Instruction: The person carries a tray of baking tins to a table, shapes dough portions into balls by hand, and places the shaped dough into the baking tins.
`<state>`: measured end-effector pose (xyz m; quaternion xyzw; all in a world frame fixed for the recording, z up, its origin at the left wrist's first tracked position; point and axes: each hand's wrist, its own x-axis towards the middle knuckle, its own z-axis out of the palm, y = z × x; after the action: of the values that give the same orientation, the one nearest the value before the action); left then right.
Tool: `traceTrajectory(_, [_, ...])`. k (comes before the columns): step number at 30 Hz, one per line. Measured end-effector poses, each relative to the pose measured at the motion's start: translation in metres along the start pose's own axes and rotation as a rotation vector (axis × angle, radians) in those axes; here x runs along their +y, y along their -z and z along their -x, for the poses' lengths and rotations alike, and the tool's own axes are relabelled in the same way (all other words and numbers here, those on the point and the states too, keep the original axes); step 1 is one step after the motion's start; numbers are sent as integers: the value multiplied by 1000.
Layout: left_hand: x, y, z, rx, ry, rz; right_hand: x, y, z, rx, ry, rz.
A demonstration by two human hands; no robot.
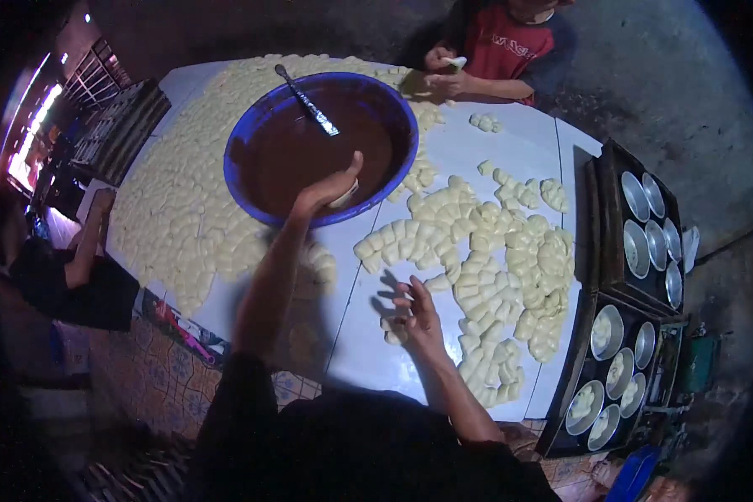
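My left hand [330, 189] hangs over the near right rim of a blue basin [236, 180] of brown filling. Its thumb points up and its fingers curl round a pale piece of dough [343, 197], mostly hidden. Lower on the white table, my right hand [420, 316] is open with fingers spread and nothing in it. Just beside its fingertips lies a small dough piece [393, 330]. Rows of dough pieces [485, 293] spread to the right of that hand. A spatula with a patterned handle [309, 103] leans in the basin.
Many more dough pieces [176, 201] cover the table's left side. At the right edge stand dark trays [598, 226] with round metal tins [607, 330], some holding dough. Across the table, a person in a red shirt [506, 46] handles dough; another person's arm [84, 251] rests at the left edge.
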<state>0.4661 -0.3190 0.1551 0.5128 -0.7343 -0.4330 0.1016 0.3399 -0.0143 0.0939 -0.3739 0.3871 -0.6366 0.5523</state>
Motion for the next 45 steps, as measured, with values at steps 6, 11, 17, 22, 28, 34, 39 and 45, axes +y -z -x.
traceTrajectory(6, [46,-22,51,98,-13,39,-3,16,-8,172,16,-14])
traceTrajectory(11, [54,-102,153,-381,212,1162,-4,11,-23,334,-311,-527])
traceTrajectory(17, [46,-135,224,35,-135,813,-25,-16,7,319,220,559])
traceTrajectory(22, [28,-148,245,103,-268,543,-46,-7,31,138,349,776])
traceTrajectory(28, [26,-155,257,213,-323,487,-68,-15,43,58,347,682])
traceTrajectory(34, [16,-178,261,148,-111,794,-38,7,63,146,-70,501])
traceTrajectory(39, [2,-178,263,181,-307,898,-27,16,40,-121,-495,269])
traceTrajectory(45, [-28,-160,269,651,-218,499,-11,12,-4,-92,-193,605])
